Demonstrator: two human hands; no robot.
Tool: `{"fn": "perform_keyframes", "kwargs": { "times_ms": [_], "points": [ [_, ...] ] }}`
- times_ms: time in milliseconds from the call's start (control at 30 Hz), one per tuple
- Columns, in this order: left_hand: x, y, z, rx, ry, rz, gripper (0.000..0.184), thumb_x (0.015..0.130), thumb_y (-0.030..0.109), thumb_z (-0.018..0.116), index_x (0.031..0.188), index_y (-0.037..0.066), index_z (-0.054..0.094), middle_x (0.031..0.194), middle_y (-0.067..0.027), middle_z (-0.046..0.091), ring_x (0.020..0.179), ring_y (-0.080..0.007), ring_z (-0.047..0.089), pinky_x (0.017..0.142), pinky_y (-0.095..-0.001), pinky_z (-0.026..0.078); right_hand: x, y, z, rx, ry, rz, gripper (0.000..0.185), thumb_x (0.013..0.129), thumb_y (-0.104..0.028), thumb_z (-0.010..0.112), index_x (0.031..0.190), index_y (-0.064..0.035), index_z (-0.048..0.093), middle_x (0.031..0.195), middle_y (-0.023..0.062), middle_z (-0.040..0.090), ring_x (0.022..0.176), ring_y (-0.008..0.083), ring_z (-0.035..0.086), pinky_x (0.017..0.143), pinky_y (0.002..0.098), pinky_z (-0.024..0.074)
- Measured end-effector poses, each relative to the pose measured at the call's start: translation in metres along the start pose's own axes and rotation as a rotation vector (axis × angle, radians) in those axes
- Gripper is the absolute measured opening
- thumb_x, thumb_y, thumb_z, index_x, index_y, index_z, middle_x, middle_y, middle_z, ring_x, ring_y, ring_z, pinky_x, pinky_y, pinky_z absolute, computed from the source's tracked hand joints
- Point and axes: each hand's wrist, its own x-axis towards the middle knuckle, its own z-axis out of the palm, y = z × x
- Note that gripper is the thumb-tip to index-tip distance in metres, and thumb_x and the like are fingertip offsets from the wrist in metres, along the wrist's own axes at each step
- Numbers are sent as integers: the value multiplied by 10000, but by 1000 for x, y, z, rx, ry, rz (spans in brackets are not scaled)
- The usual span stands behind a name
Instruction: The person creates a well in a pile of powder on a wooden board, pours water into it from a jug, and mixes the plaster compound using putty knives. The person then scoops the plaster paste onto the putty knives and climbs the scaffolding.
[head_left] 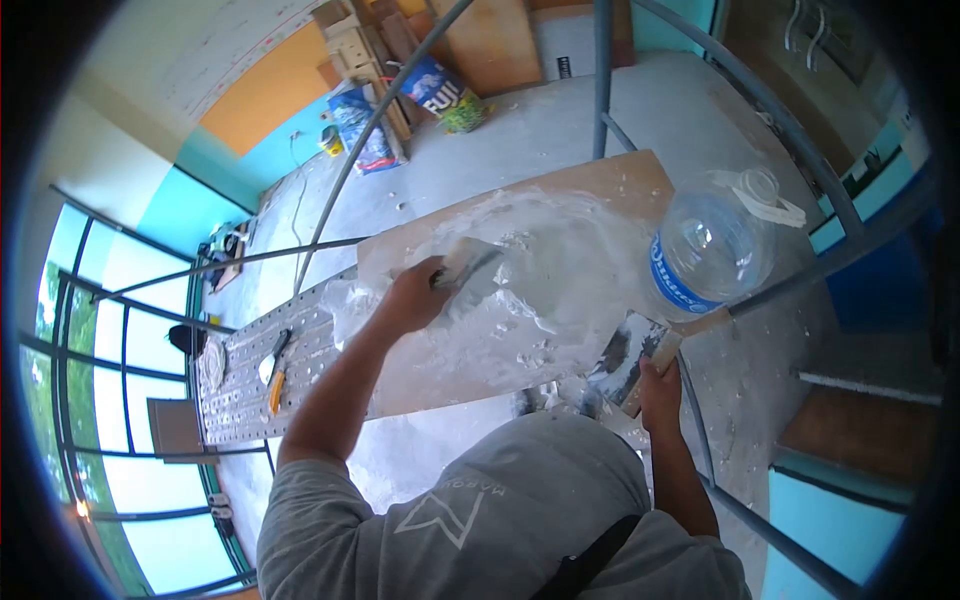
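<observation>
My left hand (414,298) is closed on a flat putty knife (470,268), its blade over the white, pasty compound (560,255) spread across a brown board (440,365). My right hand (660,397) grips a second, wider putty knife (627,352) with a pale handle. That blade is smeared with compound and sits over the board's near right corner. Just beyond it, a large clear water bottle (712,250) with a blue label stands at the board's right end. Small lumps of compound lie between the two tools.
Left of the board, a perforated metal platform (320,330) carries an orange utility knife (276,392) and a dark-handled tool (273,357). Scaffold bars (603,80) surround me. Sacks (440,92) and boards (490,45) stand by the far wall. A blue-green cabinet (830,530) is at lower right.
</observation>
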Motion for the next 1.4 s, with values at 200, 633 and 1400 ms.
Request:
{"fn": "perform_keyframes", "kwargs": {
  "times_ms": [200,633,1400],
  "points": [
    [-69,-105,110,-948,304,-687,352,867,159,676,1161,-22,608,1005,-117,652,895,-242,647,762,-361,521,20,-12,10,14,-178,-90,369,915,-159,613,1227,14,518,1103,114,613,988,201,585,893,336,459],
    [110,-121,131,-374,-20,-279,431,775,258,744,1125,29,639,988,-213,668,933,-351,652,801,-422,512,23,-10,21,3,-227,-60,400,915,-161,624,1256,11,505,1112,115,608,997,197,584,899,331,457],
    [6,-13,205,-974,297,-393,326,820,91,670,1125,-2,602,960,-178,677,869,-338,680,748,-434,546,50,-13,8,103,-373,-109,386,912,-171,628,1239,2,517,1132,113,597,1028,201,571,924,342,448]
  ]
}}
